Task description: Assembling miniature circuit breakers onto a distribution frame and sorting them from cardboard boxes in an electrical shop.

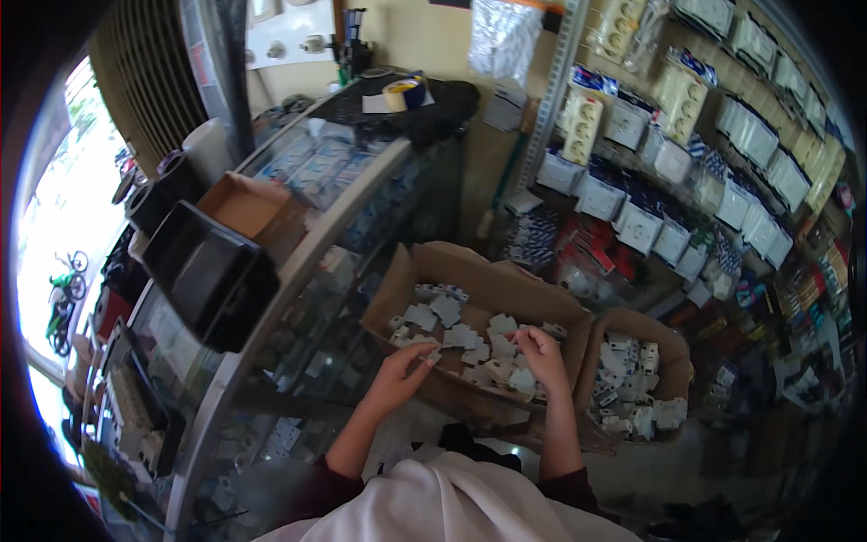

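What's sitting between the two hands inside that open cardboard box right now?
In the head view, loose white plastic parts fill the stretch between the left hand and the right hand, piled on the floor of the cardboard box.

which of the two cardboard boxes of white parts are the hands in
The larger open cardboard box, beside the glass counter; both the left hand and the right hand reach into it. The smaller box sits untouched.
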Available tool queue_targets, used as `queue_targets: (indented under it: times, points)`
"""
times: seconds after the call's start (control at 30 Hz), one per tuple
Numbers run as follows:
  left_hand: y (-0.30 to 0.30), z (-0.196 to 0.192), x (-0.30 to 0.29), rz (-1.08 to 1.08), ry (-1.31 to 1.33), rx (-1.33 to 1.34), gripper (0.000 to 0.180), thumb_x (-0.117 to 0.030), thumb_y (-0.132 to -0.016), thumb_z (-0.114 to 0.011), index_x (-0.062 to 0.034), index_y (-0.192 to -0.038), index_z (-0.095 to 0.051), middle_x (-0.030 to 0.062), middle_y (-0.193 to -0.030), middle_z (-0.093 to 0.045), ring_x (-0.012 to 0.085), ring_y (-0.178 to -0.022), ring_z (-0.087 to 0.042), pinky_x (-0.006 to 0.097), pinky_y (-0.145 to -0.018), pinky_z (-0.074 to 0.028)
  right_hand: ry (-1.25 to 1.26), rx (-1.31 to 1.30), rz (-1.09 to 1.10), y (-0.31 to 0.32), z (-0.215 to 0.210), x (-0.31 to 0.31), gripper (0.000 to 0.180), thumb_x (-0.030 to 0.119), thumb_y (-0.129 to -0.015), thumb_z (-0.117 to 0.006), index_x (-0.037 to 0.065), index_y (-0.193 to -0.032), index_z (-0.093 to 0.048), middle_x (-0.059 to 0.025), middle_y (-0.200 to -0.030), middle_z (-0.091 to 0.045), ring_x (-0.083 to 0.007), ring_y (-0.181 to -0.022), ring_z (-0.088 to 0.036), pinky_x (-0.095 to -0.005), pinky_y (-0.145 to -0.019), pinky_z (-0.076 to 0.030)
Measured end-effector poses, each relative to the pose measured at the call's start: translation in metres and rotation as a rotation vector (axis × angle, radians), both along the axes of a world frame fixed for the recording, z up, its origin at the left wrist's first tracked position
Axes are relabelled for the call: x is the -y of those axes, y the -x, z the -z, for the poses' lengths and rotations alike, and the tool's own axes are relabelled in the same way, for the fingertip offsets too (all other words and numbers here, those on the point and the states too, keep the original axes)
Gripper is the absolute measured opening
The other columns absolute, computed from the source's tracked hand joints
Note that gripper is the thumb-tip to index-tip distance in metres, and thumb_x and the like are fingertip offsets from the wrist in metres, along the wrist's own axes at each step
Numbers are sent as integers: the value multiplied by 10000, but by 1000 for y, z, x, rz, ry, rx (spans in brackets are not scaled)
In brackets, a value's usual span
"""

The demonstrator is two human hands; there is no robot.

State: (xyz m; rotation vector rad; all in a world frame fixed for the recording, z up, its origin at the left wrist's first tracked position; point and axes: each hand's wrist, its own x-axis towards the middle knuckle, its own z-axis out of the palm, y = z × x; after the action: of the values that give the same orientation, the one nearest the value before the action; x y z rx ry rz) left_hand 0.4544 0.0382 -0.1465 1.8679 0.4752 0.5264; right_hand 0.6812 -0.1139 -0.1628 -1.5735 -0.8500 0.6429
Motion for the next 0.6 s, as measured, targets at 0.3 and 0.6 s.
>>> queue_targets:
  times: [0.3, 0.6]
  points:
    - [-110, 82, -15, 88, 102, -264, 367, -243, -835, -594, -3, -1110, -548, 151, -1068, -603, 266, -972, -592, 350, -787, -472, 375, 127, 124, -77, 44, 48, 247, 175, -852, -582, -3, -1023, -568, -115, -926, -636, -210, -892, -605, -317, -780, -464]
    - [-194, 134, -3, 393, -5, -683, 526, -246, -742, -649, -12, -1190, -503, 205, -1094, -577, 334, -993, -566, 380, -855, -446, 902, 559, -277, -104, 85, -21, 393, 129, -744, -643, 11, -1108, -554, -195, -1057, -594, -344, -957, -582, -418, -791, -490]
